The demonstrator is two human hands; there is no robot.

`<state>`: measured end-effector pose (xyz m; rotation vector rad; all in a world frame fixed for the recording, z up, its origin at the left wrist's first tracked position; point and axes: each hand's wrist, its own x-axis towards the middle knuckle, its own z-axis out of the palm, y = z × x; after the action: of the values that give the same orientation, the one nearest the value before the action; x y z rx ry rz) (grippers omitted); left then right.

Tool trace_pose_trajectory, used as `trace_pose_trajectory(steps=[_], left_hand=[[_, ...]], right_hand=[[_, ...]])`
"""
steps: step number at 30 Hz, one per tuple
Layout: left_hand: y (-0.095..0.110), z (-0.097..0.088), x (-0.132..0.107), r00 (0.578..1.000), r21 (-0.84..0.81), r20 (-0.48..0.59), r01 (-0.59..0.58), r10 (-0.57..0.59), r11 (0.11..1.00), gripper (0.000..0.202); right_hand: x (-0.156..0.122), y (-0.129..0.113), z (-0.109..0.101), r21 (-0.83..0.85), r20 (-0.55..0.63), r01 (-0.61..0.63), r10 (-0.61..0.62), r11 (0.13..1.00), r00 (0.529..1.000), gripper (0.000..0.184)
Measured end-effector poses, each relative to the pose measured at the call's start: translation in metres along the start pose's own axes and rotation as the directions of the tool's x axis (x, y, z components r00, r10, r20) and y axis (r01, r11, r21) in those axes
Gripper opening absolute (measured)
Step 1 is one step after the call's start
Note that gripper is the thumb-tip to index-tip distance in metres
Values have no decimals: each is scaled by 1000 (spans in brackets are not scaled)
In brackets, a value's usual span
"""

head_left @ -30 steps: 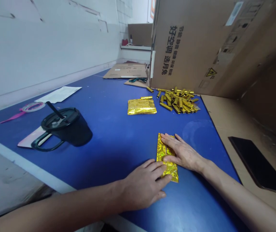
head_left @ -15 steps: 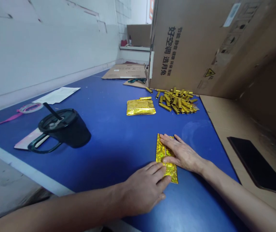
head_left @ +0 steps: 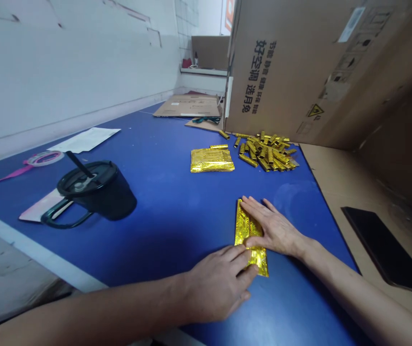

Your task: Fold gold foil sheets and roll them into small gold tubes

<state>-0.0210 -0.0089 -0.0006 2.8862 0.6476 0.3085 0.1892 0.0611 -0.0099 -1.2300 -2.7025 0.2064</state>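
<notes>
A narrow strip of crinkled gold foil (head_left: 247,228) lies lengthwise on the blue tabletop (head_left: 170,230). My right hand (head_left: 274,228) presses flat on its upper half, fingers pointing left. My left hand (head_left: 216,283) rests on its lower end, with the fingertips over the foil's edge. Beyond the hands lies a flat stack of gold foil (head_left: 212,160), with one gold tube (head_left: 219,146) along its far edge. To its right is a loose pile of rolled gold foil tubes (head_left: 265,154).
A black tumbler with a straw (head_left: 98,190) stands at the left, near a roll of tape (head_left: 45,157) and white paper (head_left: 85,139). A large cardboard box (head_left: 292,67) walls the right side. A black tablet (head_left: 386,250) lies on a cardboard sheet (head_left: 339,182).
The view has shifted slightly. Both hands stay on the foil strip, and the right fingers have shifted a little along it.
</notes>
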Motion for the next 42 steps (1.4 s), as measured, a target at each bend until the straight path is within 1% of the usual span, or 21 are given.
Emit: trace_pose_trajectory(steps=[3,6,9,11,13,14,15,17,19,21,24,27,29,32,35,38,39,41,42], left_hand=[[-1,2,-1,1000,-13,-14,17,-17,1000,40],[-1,3,-1,1000,-14,-20,-1,0,1000,40],[-2,3,-1,999,-18,-30,-16,15,1000,40],[-2,3,-1,999,-20,-38,-14,14,1000,39],[-2,3,-1,999,-20,-45,-13,12,1000,39],[-2,3,-1,999,-18,-46,-10,10,1000,39],[-2,3,0,999,-18,-45,-9,9,1000,40],[-1,2,0,1000,-20,-31,-7,6,1000,40],[-1,2,0,1000,-23,-12,-7,6,1000,41],[0,0,0,1000,-20,5,-8,8,1000,41],[0,-2,1,1000,-3,24,-10,10,1000,41],[0,-3,1,1000,11,29,-9,9,1000,41],[1,-2,1,1000,9,26,-2,1,1000,40],[3,-3,0,1000,-5,17,6,-6,1000,40],[0,-8,4,1000,-67,29,-3,5,998,46],[-12,-16,14,998,-175,61,27,-16,984,57],[-18,-17,19,998,-190,64,7,5,982,66],[-28,-16,27,997,-153,33,-63,69,986,81],[-32,-13,30,994,-131,43,-89,96,987,87]], right_hand=[[0,0,0,14,29,-10,9,1000,1000,90],[0,-1,0,19,52,-20,19,1000,998,89],[1,2,-5,52,70,-54,50,997,996,76],[3,3,-10,67,52,-125,121,990,991,66],[6,1,-15,51,3,-187,187,981,982,63],[8,-2,-17,32,-16,-192,192,981,981,63],[11,-7,-18,12,-22,-177,177,984,984,65],[19,-19,-16,-23,10,-124,124,992,992,68],[28,-30,-11,-44,35,-96,97,994,995,70],[38,-34,-3,-58,55,-73,76,996,996,72],[54,-24,6,-89,62,-80,86,993,994,72],[66,-6,8,-114,39,-156,161,981,986,72],[70,4,9,-114,34,-174,179,978,983,72],[71,8,9,-112,33,-174,179,978,983,72],[70,6,9,-115,32,-175,180,978,983,72],[69,5,9,-118,32,-179,184,977,982,72],[69,5,10,-120,32,-180,185,976,982,73],[70,6,10,-124,33,-180,185,976,982,73],[70,6,10,-125,33,-178,184,976,982,73]])
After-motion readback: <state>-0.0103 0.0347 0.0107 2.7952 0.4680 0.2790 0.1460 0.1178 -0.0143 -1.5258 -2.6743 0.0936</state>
